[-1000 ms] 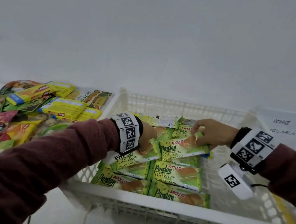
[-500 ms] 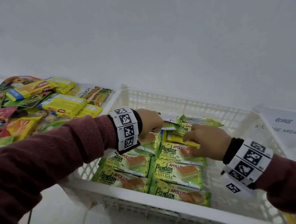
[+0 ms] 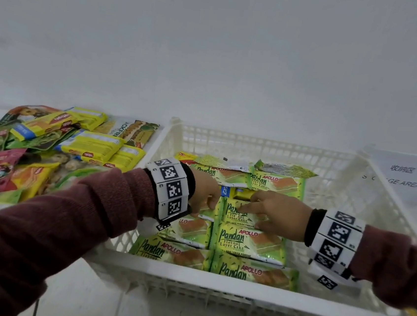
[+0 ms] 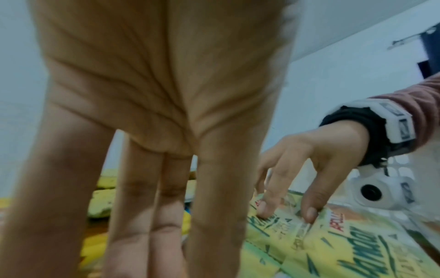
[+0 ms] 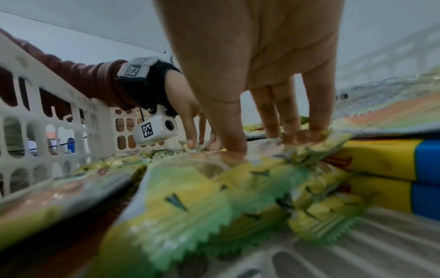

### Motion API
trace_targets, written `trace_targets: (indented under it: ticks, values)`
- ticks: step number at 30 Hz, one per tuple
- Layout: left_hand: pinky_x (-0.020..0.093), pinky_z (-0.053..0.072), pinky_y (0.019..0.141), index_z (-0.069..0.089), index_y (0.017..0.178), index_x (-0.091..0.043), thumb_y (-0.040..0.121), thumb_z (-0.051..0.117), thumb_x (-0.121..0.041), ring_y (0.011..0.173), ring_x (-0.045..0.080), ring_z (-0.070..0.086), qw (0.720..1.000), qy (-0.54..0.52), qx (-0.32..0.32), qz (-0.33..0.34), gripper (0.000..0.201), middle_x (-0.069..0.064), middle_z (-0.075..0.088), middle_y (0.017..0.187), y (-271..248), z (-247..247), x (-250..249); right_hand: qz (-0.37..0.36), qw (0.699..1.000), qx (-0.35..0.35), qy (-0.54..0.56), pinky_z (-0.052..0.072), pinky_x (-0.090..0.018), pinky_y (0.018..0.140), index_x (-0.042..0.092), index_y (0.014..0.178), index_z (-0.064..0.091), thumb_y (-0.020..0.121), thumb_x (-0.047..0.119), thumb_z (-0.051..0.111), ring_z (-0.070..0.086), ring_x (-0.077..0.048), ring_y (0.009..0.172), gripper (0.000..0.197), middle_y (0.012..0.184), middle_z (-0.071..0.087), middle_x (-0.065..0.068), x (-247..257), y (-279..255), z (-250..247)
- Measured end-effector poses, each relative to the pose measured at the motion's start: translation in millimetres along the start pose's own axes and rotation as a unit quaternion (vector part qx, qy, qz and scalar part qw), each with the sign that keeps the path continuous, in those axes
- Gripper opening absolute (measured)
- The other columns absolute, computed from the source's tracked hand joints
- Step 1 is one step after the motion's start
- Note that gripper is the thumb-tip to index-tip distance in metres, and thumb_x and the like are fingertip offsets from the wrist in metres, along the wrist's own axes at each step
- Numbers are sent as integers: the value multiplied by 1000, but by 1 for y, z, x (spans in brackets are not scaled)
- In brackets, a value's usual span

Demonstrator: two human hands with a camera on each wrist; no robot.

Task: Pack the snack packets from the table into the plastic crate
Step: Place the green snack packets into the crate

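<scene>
Yellow and green snack packets (image 3: 49, 146) sit piled on the counter at left, while inside the crate (image 3: 252, 295) the left hand (image 3: 205, 192) and right hand (image 3: 277, 212), fingers straight, press a cake packet (image 3: 237, 213) flat, so next I'd guess reach left for more.

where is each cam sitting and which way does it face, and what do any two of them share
Head: on the head, looking forward and down into the white crate; both sleeved forearms and hands show.
Left wrist: under the left hand, looking along its straight fingers at the packets; the right hand shows too.
Right wrist: low inside the crate, along the right hand's fingers.
Shared: both wrist views show the Pandan packet the right hand presses.
</scene>
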State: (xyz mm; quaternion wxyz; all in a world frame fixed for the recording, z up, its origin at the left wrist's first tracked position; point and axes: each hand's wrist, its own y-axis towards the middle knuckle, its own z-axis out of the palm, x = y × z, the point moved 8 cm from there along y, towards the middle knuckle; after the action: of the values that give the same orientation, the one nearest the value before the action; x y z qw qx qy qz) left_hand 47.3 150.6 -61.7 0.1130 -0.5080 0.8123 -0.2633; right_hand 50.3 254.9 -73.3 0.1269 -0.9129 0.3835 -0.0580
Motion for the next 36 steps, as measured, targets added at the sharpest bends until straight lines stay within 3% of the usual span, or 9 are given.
trace_targets:
  ticks: [7, 12, 15, 17, 19, 24, 26, 31, 36]
  values:
    - [25, 37, 78, 52, 125, -13, 81, 69, -9, 114, 24, 50, 1000, 1, -11, -12, 47, 7, 50, 128, 0, -3, 8, -18, 1000, -15, 1, 38, -29, 102, 35, 139, 37, 93, 23, 51, 32, -17, 133, 49, 149, 20, 3, 3, 2, 2]
    - [25, 38, 67, 55, 120, -1, 88, 57, -10, 88, 18, 43, 998, 46, 3, -40, 33, 8, 49, 100, 0, -2, 9, -40, 998, -25, 31, 36, -21, 89, 29, 135, 46, 93, 10, 48, 41, -16, 121, 46, 137, 37, -1, -3, 2, -7]
    - [26, 43, 77, 54, 123, 1, 91, 52, -10, 90, 17, 42, 996, 76, 20, -52, 33, 11, 51, 103, 1, 1, 9, -44, 998, -2, 38, 36, -21, 85, 22, 133, 49, 90, 6, 50, 45, -18, 117, 46, 131, 45, -3, -3, 3, -2]
    - [20, 37, 60, 54, 123, 1, 93, 47, -8, 90, 17, 40, 995, 84, 23, -45, 32, 9, 47, 100, -1, -1, 6, -47, 997, -1, 54, 39, -27, 92, 19, 132, 51, 88, 2, 51, 46, -20, 118, 48, 129, 47, -5, -1, 4, 0]
    - [19, 30, 54, 54, 123, 2, 93, 45, -6, 90, 17, 40, 995, 88, 20, -46, 32, 9, 47, 101, -3, -4, 5, -48, 997, -12, 58, 37, -25, 93, 18, 132, 51, 87, 0, 50, 46, -20, 119, 48, 128, 47, -6, 0, 5, 0]
    - [29, 42, 91, 52, 126, 1, 93, 42, -2, 91, 19, 44, 993, 99, 21, -63, 34, 11, 55, 114, -8, -6, 2, -40, 998, -22, 31, 36, -25, 96, 24, 134, 47, 88, 2, 49, 40, -16, 126, 51, 135, 43, 0, 2, 4, 1]
    - [30, 42, 94, 51, 125, 0, 93, 41, -2, 94, 21, 48, 993, 100, 21, -65, 34, 11, 54, 112, -9, -7, 2, -45, 998, -28, 38, 36, -25, 96, 25, 136, 45, 89, 5, 48, 37, -14, 129, 51, 137, 40, 2, 3, 2, -2]
    - [23, 40, 74, 53, 123, -1, 95, 38, -5, 71, 17, 43, 991, 114, 28, -65, 32, 2, 46, 84, -4, -2, 3, -76, 997, -12, 22, 33, -24, 98, 20, 135, 48, 93, 5, 46, 40, -16, 127, 45, 136, 42, 0, 12, 2, -2]
    - [24, 37, 69, 59, 113, -3, 93, 50, -16, 80, 18, 44, 994, 89, 23, -63, 25, 4, 48, 90, 3, -2, 11, -76, 996, 21, 44, 34, -23, 96, 17, 134, 49, 92, -1, 42, 45, -18, 124, 47, 137, 44, -2, 9, 3, 1]
